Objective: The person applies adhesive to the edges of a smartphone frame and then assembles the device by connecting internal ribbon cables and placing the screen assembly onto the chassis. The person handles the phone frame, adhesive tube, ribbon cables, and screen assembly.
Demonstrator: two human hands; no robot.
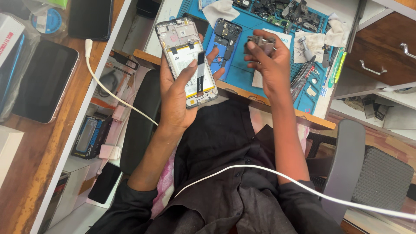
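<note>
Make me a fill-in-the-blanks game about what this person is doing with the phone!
1. The left hand holds an opened ____ with its back cover off.
2. The right hand holds a small grey ____.
3. The work mat on the desk is coloured ____.
4. A ____ cable crosses the lap.

Missing words: phone; part; blue; white

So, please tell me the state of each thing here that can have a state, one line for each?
Opened phone: back cover off, battery showing, held in the left hand.
Small circuit part: lifted off the mat, pinched in the right hand.
Second phone body: opened, lying flat on the blue mat.
Tablet: screen dark, lying on the wooden counter.
Drawers: shut.
White cable: loose across the lap.
</note>
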